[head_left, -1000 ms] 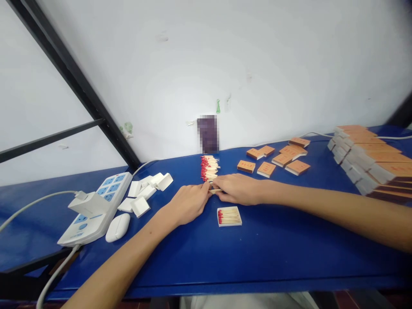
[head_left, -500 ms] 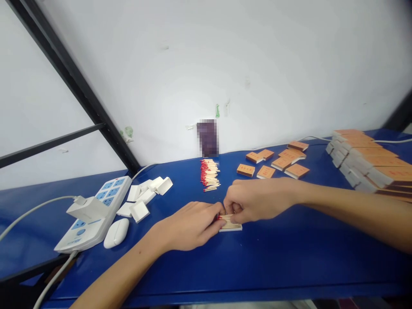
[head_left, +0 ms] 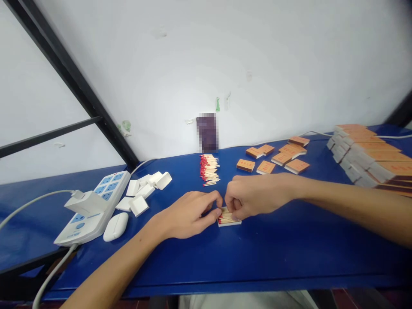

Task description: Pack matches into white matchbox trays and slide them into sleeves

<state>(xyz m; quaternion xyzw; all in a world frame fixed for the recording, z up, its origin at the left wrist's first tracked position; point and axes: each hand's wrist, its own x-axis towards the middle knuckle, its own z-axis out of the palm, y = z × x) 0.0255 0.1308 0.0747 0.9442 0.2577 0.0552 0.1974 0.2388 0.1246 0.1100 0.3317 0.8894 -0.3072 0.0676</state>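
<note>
A small white tray [head_left: 229, 223] filled with red-tipped matches lies on the blue table in front of me. My left hand [head_left: 193, 214] is at the tray's left end, thumb and forefinger apart, the thumb tip touching the corner. My right hand [head_left: 249, 198] reaches over the tray's right part with curled fingers among the matches; whether they pinch any is hidden. Behind the hands lies a loose pile of matches [head_left: 210, 170], heads to the left.
White empty trays [head_left: 139, 206], a white earphone case [head_left: 116, 226] and a power strip [head_left: 93, 206] are on the left. Several orange matchboxes [head_left: 246, 165] lie back right, beside large stacked matchboxes [head_left: 370, 154]. A wall and black frame bars stand behind.
My left thumb and forefinger have spread apart and drawn back slightly, showing more match heads in the tray. My right fingers stay over it. The camera view has shifted slightly.
</note>
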